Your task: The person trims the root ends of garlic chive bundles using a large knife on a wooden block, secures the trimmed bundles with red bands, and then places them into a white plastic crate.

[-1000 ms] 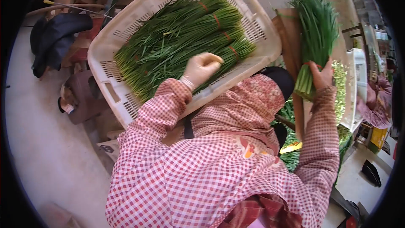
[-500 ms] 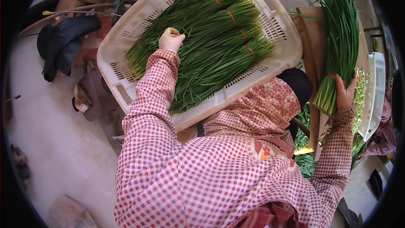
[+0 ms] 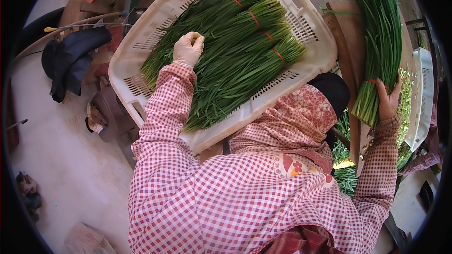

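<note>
A white plastic crate (image 3: 311, 56) tilts in front of me with several bundles of garlic chives (image 3: 230, 73) lying side by side, red bands near their cut ends. Over the leaves at its left half is my gloved left hand (image 3: 188, 49), thumb and fingers pinched together; whatever they hold is hidden. At the right, another banded garlic chive bundle (image 3: 380, 33) lies on a wooden board (image 3: 343, 42), its cut ends toward me. My right hand (image 3: 390, 101) grips that bundle near its red band, thumb on top, the other fingers partly hidden.
Beyond the board stands another white crate (image 3: 421, 96), with pale green scraps (image 3: 405, 99) beside it. Loose greens (image 3: 347, 178) lie below the board. On the left are a dark cloth (image 3: 70, 63) and a brown container (image 3: 109, 110); a plastic bag (image 3: 87, 240) lies at lower left.
My left hand has shifted slightly left and its wrist has turned a little, fingers still pinched. My right hand stays on the bundle; both appear slightly farther right.
</note>
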A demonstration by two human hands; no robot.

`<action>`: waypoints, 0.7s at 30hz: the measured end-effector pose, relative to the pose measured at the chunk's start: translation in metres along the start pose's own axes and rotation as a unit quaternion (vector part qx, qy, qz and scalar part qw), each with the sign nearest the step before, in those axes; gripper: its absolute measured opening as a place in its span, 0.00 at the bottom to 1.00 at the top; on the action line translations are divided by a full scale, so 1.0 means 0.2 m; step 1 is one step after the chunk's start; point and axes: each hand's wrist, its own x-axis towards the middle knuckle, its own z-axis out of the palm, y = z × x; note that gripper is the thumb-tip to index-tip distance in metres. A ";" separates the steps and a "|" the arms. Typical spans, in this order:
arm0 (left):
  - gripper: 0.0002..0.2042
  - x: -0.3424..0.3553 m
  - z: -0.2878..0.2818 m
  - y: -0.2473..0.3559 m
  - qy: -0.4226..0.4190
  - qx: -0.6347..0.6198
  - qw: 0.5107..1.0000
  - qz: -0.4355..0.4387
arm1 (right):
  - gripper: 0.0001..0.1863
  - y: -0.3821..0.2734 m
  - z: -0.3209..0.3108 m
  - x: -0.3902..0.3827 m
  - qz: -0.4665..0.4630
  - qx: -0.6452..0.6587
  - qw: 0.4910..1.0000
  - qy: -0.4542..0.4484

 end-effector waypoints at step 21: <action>0.08 0.40 0.00 -0.10 -0.079 0.137 0.984 -0.086 | 0.36 0.06 -0.03 -0.04 0.049 0.080 0.995 -0.011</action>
